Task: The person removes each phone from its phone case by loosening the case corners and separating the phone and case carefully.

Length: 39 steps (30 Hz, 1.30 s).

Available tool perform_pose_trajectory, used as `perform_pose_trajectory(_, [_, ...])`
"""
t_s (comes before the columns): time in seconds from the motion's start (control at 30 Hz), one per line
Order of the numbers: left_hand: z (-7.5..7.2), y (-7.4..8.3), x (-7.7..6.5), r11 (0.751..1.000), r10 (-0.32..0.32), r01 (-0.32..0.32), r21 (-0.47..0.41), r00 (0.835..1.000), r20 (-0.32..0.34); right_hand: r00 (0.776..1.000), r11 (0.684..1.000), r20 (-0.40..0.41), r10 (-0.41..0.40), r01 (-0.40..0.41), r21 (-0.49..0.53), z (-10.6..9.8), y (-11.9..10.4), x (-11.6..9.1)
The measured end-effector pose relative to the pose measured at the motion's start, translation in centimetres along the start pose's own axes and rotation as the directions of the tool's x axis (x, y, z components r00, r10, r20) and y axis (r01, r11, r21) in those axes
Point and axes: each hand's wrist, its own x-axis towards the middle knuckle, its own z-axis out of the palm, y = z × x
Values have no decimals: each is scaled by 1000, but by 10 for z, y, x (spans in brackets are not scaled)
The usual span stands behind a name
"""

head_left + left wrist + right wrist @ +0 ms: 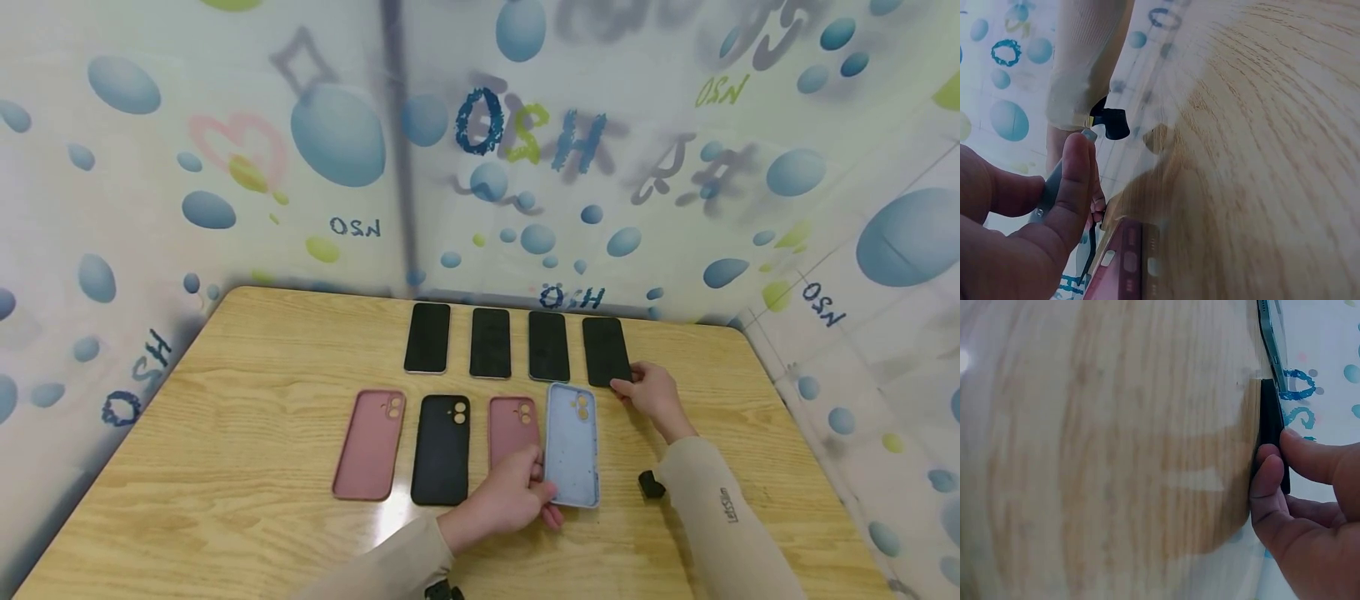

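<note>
My left hand [510,493] grips the lower left edge of a light blue phone case [572,450], its open inside facing up; in the left wrist view the thumb and fingers pinch the case's edge [1054,184]. Farther back, my right hand [654,396] pinches the lower right corner of a black phone [606,350], the rightmost of the back row. From the right wrist, that phone [1269,412] shows edge-on between thumb and fingers. A pink phone case [513,421] lies just left of the blue one, its lower part hidden behind my left hand.
Left of the held phone lie three more dark phones, the nearest a black phone [549,345], along the table's back edge. In the front row are another pink case [369,446] and a black case [441,450]. A patterned curtain [465,208] hangs behind the wooden table [247,417].
</note>
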Motion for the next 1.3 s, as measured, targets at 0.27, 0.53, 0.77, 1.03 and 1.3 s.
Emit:
perform_pose_trajectory(0.27, [1, -1, 0, 1000, 4, -4, 7, 1000, 13, 1000, 999, -9, 23, -23, 41, 0, 0, -1])
perform_pose_trajectory(0.53, [1, -1, 0, 1000, -7, 7, 9, 1000, 23, 998, 997, -62, 8, -3, 78, 2, 3, 0])
perform_pose_trajectory(0.77, [1, 0, 0, 999, -26, 25, 30, 999, 42, 994, 999, -102, -32, 36, 38, -11, 4, -6])
perform_pose_trajectory(1.03, [5, 0, 5, 999, -7, 6, 47, 999, 34, 990, 998, -132, -59, 63, 29, -20, -3, -13])
perform_pose_trajectory(1.3, [11, 1, 10, 996, -21, 18, 89, 999, 30, 984, 988, -131, -124, 134, 75, -17, -10, -21])
